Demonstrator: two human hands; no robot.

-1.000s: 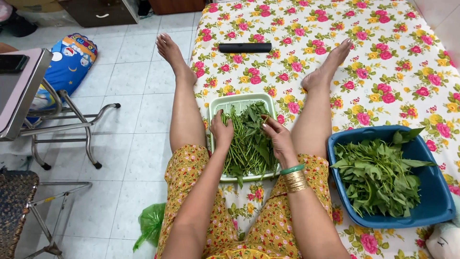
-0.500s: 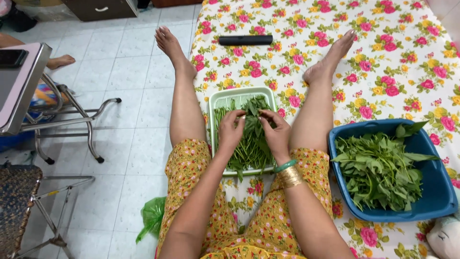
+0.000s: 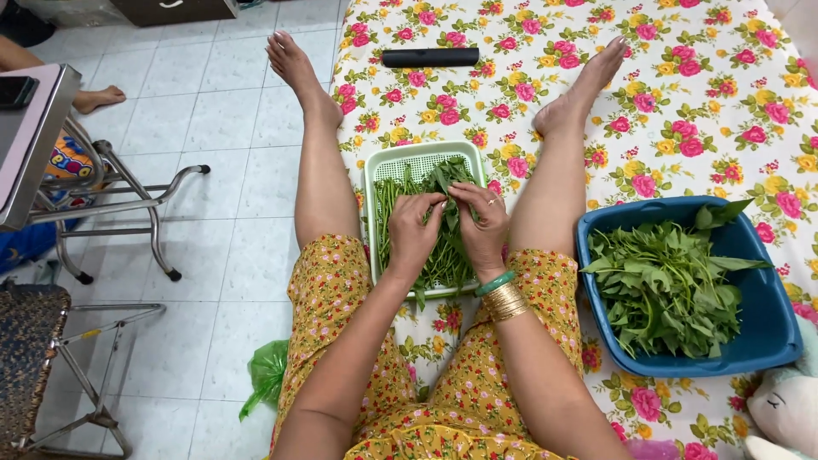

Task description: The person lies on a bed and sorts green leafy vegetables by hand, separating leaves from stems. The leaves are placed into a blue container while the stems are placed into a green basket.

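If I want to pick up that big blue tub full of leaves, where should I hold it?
Probably take the blue tub by its rim on the two short sides, one hand each, coming down from above. Its rim is bare and wide there, the leafy greens pile high in the middle, and it sits flat on the flowered mat, so a two-sided hold should keep it level.

Bright, even, diffuse light; no single source evident. Shadows soft and short: faint shade under legs on floor tiles (image 3: 213, 213), darker patch beneath metal stand (image 3: 128, 183) at 9 o'clock. Mild sheen on tiles, no harsh glare. Colours saturated: floral cloth (image 3: 682, 102), blue tub (image 3: 767, 341). Focus sharp at centre; hands crisp, no motion blur; greens (image 3: 426, 247) detailed. Wide-angle stretch toward edges; tile lines splay toward 9 o'clock. Corners at 7 and 5 o'clock slightly softer.
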